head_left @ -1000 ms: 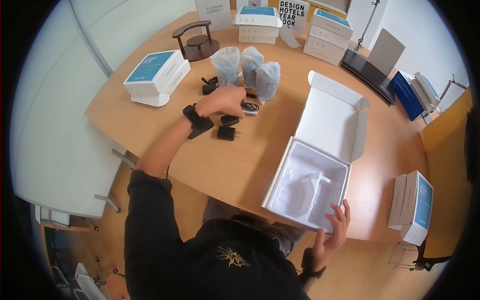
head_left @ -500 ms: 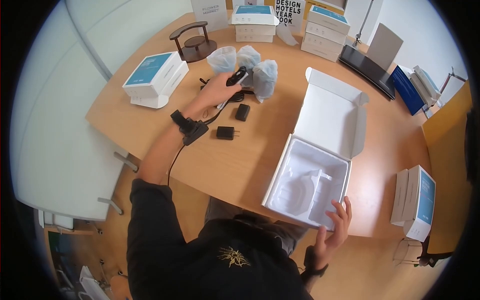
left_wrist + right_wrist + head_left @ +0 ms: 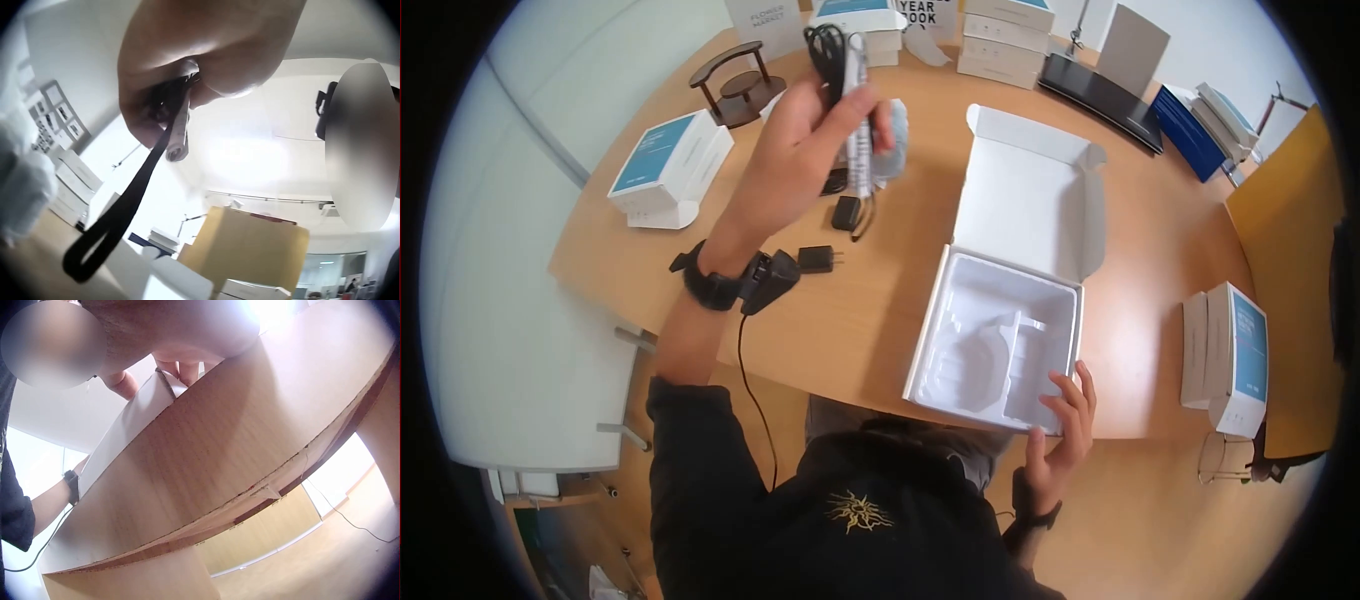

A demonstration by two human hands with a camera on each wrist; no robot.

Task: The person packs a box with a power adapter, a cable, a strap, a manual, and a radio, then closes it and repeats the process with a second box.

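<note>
In the head view, the open box stands on the worktop with its lid thrown back and a white moulded tray inside. Left of the open box and raised above the worktop, the left hand has its fingers wrapped around a black cable bundle and a white printed roll. At the open box's near right corner, the right hand rests with relaxed, slightly bent fingers. Left of the open box lie two black adapters, with a wrapped item beyond them, partly hidden.

In the left wrist view, the fingers grasp the roll, and a black loop dangles below them.

In the right wrist view, the right fingers touch the open box's corner, grasping nothing.
</note>
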